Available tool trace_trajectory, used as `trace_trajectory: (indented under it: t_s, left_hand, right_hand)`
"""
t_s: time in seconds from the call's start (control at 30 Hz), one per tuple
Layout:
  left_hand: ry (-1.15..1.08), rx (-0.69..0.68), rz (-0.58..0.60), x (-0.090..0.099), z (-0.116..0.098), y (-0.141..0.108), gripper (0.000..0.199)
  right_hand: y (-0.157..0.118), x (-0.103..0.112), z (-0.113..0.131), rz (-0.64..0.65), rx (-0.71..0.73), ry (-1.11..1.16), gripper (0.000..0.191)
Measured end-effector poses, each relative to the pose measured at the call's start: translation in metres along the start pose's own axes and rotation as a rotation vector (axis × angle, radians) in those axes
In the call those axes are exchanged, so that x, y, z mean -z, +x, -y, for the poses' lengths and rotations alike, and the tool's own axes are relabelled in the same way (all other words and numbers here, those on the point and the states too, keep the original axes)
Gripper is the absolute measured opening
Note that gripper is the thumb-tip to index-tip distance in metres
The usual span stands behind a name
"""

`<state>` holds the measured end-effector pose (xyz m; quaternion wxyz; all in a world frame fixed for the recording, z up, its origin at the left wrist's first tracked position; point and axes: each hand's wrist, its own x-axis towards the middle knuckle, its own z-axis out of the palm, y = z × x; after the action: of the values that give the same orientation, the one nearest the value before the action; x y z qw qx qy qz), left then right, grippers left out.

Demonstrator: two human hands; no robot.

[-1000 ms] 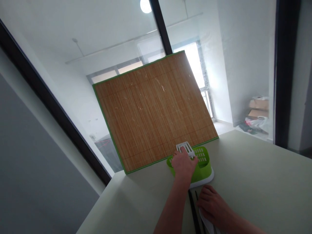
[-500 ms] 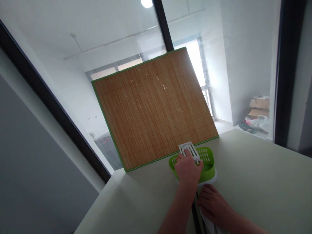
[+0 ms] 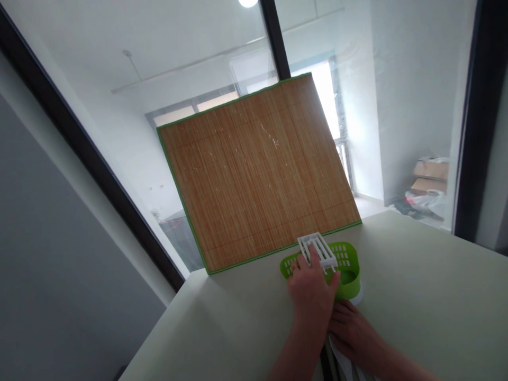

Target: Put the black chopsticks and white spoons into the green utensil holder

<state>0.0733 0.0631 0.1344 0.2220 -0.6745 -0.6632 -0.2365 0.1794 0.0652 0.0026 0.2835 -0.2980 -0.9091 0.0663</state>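
A green utensil basket [image 3: 351,289] with square holes and a white base stands on the white table in front of me. Over its middle is a white slotted rack [image 3: 327,255], with my left hand [image 3: 311,283] gripping it. My index finger lies along the slats and the thumb is at the near right side. Just below the basket is my right hand [image 3: 355,327], its fingers curled; whatever is in them is hidden. Under and beside it lie a white flat-looking piece [image 3: 341,353] and a dark strip [image 3: 326,365], both running off the bottom edge.
A bamboo mat [image 3: 257,174] with green edging leans against the glass behind the basket. Dark frame bars [image 3: 277,42] cross the glass. Beyond it, cardboard boxes [image 3: 432,169] and plastic bags sit on the floor. The white table [image 3: 424,275] extends to both sides.
The whole view has shifted slightly to the right in the picture. Both hands remain at the basket, and my right hand now sits closer to my left wrist.
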Motion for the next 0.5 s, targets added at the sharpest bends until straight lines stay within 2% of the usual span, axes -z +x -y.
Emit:
trace_trajectory:
  t_s: [0.1,0.2,0.23,0.37,0.5]
  left_hand:
    - [-0.089,-0.135,-0.168,-0.001,0.017,-0.024,0.049]
    - [-0.158,-0.255,-0.256,-0.012,0.038,-0.056,0.019]
    - [-0.176,-0.279,-0.238,-0.018,0.044,-0.066,0.01]
    - [-0.222,-0.313,-0.035,-0.058,0.056,-0.108,0.018]
    - [-0.218,-0.334,0.145,-0.11,0.041,-0.147,0.019]
  right_hand:
    - [0.0,0.0,-0.001,-0.005,0.0,-0.003,0.02]
    - [-0.001,-0.003,-0.003,-0.013,-0.015,-0.002,0.018]
    - [-0.002,-0.004,-0.003,-0.014,-0.026,-0.001,0.017]
    - [-0.003,-0.007,-0.006,0.011,-0.053,0.024,0.011]
    - [-0.004,-0.005,-0.007,0.02,-0.058,0.043,0.012]
